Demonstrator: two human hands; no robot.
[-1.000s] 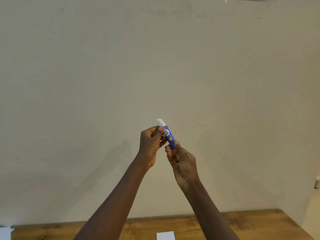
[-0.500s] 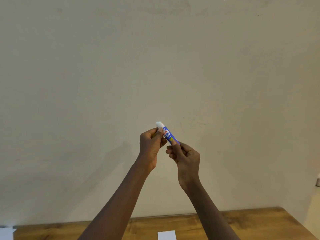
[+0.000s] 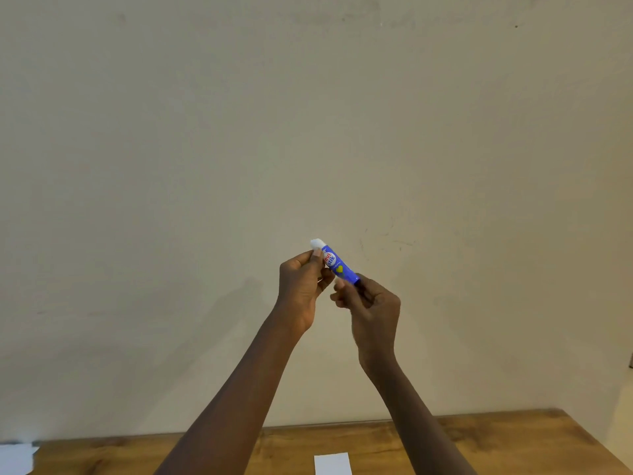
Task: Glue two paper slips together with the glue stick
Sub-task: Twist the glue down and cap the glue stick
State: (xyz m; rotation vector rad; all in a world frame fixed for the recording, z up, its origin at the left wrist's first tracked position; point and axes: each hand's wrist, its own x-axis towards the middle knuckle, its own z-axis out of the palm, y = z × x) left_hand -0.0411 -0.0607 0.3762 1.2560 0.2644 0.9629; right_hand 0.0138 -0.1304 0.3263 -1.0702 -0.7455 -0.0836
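Observation:
A blue glue stick [image 3: 337, 264] with a white cap end pointing up-left is held in the air in front of the wall. My left hand [image 3: 301, 289] pinches its upper part near the white cap. My right hand [image 3: 371, 308] grips its lower end with the fingertips. A white paper slip [image 3: 333, 463] lies on the wooden table [image 3: 496, 443] at the bottom edge of the view, between my forearms. I see only this one slip on the table.
A plain beige wall fills most of the view. Another white sheet [image 3: 15, 457] shows at the table's far left corner. The table's right edge runs diagonally at the lower right.
My right hand has shifted its grip on the stick's lower end and moved slightly right. The stick tilts a little flatter. The left hand has stayed in place.

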